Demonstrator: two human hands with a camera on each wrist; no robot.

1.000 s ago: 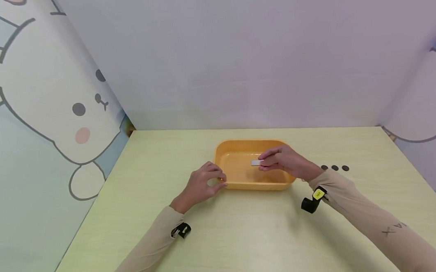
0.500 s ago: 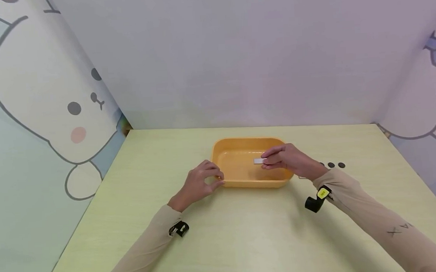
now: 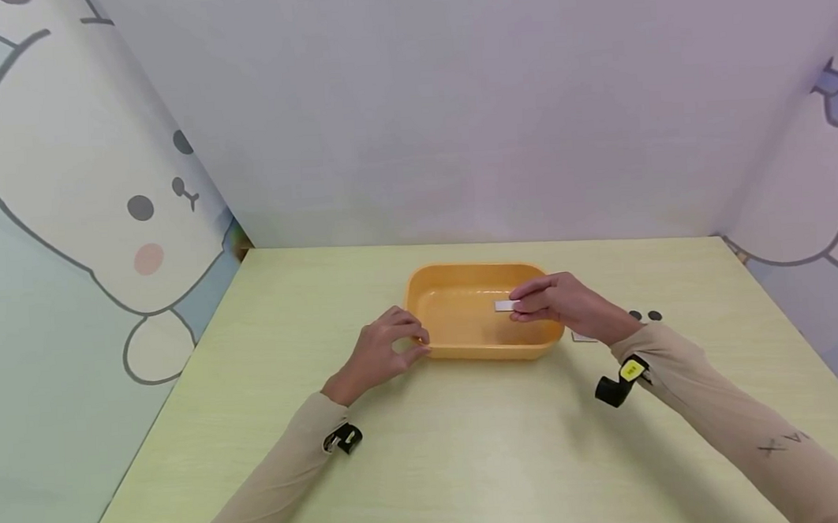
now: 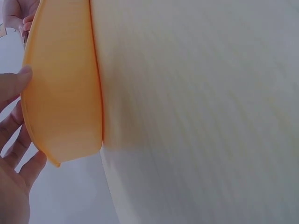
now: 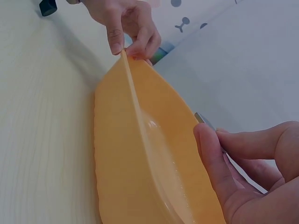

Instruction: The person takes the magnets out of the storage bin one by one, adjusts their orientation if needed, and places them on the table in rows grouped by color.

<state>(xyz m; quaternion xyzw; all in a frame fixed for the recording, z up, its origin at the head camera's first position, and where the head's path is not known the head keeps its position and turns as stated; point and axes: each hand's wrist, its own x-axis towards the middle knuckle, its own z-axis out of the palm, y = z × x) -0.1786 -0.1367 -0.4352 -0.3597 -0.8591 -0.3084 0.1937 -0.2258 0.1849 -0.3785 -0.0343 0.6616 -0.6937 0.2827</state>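
Observation:
An orange plastic tray (image 3: 488, 353) rests on the table in the head view. My left hand (image 3: 381, 349) pinches its rim at the near left corner; in the left wrist view the thumb (image 4: 21, 79) lies against the tray's outer wall. Over the right part of the tray, my right hand (image 3: 571, 305) pinches a small flat white rectangular piece (image 3: 504, 306) between thumb and fingers. Only the piece's thin, greyish end (image 5: 200, 117) shows in the right wrist view; the fingers hide the remainder.
Small black discs (image 3: 654, 315) lie on the table right of the tray, partly behind my right wrist. A flat pale rectangle (image 3: 583, 337) lies beside the tray's right end. A grey wall (image 3: 455, 133) rises behind the pale wooden table (image 3: 471, 448).
My right hand has drifted right over the tray with the white piece, covering more of the black discs. My left hand stays on the rim. The head view has shifted slightly.

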